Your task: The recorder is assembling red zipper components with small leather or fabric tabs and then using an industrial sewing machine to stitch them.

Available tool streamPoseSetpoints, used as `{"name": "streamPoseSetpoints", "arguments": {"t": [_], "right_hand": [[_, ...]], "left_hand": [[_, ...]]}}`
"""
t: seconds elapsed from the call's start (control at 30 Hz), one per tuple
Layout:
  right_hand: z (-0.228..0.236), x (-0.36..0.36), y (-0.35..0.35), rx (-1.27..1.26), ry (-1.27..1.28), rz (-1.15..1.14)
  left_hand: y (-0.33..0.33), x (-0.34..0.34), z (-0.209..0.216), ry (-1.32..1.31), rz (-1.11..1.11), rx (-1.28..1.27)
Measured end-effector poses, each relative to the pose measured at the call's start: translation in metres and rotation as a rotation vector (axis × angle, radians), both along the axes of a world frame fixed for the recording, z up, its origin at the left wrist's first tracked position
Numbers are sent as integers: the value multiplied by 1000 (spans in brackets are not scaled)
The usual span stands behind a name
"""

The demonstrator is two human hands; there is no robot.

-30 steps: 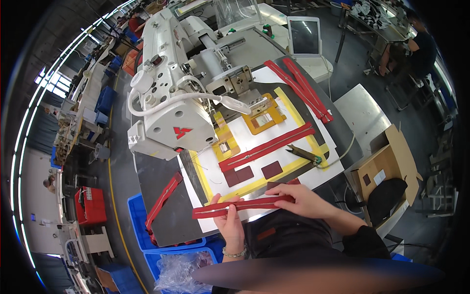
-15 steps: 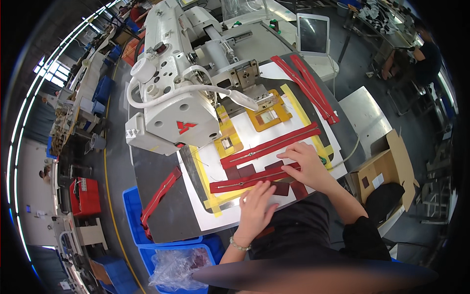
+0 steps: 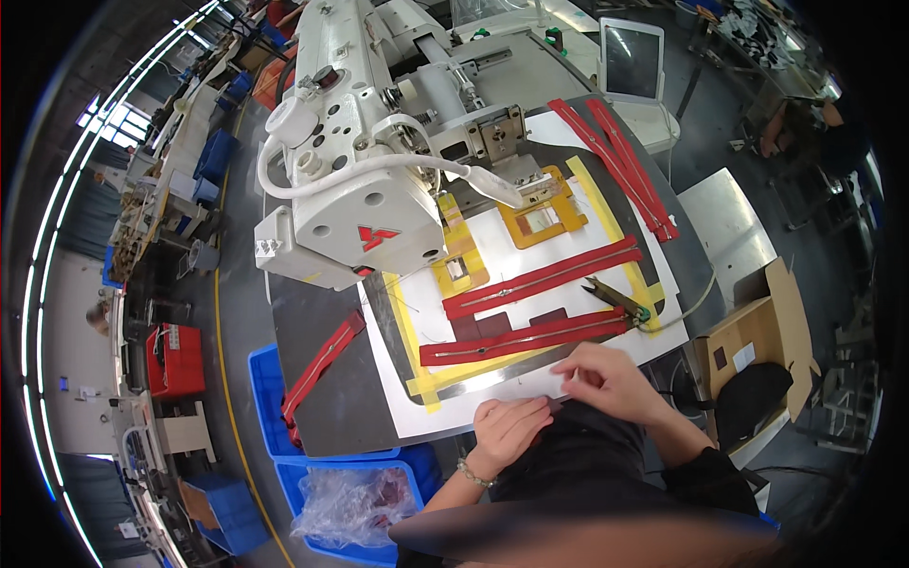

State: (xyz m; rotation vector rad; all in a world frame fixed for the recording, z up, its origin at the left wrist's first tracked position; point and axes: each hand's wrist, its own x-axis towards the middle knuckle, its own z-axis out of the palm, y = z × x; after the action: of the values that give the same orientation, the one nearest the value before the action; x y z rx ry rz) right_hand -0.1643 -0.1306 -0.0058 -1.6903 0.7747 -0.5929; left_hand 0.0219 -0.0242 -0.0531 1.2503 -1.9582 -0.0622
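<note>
At the table's near edge, my left hand (image 3: 511, 434) has its fingers closed together, with a small dark red patch (image 3: 556, 405) just showing at their tips. Beside it, my right hand (image 3: 614, 381) is curled with thumb and fingertips close together; what lies between them is hidden. Just beyond both hands, one red zipper (image 3: 521, 340) lies across the white sheet (image 3: 454, 409). Further off, a second red zipper (image 3: 542, 277) runs roughly parallel to it. Between the zippers lie dark red patches (image 3: 480, 327). Thread snips (image 3: 615, 296) rest near the zippers' right ends.
A white sewing machine head (image 3: 350, 227) overhangs the table's left side, near yellow clamp frames (image 3: 542, 225). More red zippers lie at far right (image 3: 630, 180) and on the left edge (image 3: 322, 367). Blue bins (image 3: 284, 492) stand below left, a cardboard box (image 3: 739, 331) at right.
Both hands have drawn back from the near zipper to the table's near edge, close together. The dark red patches at that edge have left the sheet. The snips, earlier covered, now show.
</note>
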Motion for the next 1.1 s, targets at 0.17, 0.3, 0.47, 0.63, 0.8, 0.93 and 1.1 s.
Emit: {"name": "streamPoseSetpoints", "arguments": {"t": [0.17, 0.3, 0.47, 0.63, 0.8, 0.93, 1.1], "right_hand": [[-18, 15, 18, 135, -171, 241], [-20, 17, 18, 628, -282, 126], [-28, 19, 18, 755, -377, 112], [-22, 27, 23, 744, -439, 128], [-18, 31, 24, 578, -372, 45], [-18, 31, 28, 647, -532, -7], [-27, 32, 35, 442, -547, -65]], "left_hand": [[-3, -8, 22, 511, 106, 194], [-3, 0, 20, 690, 117, 344], [-9, 10, 27, 350, -149, 177], [-7, 11, 20, 467, -111, 168], [-10, -1, 24, 882, 0, 265], [-12, -1, 27, 1002, 21, 206], [-13, -3, 29, 1064, 64, 306]]}}
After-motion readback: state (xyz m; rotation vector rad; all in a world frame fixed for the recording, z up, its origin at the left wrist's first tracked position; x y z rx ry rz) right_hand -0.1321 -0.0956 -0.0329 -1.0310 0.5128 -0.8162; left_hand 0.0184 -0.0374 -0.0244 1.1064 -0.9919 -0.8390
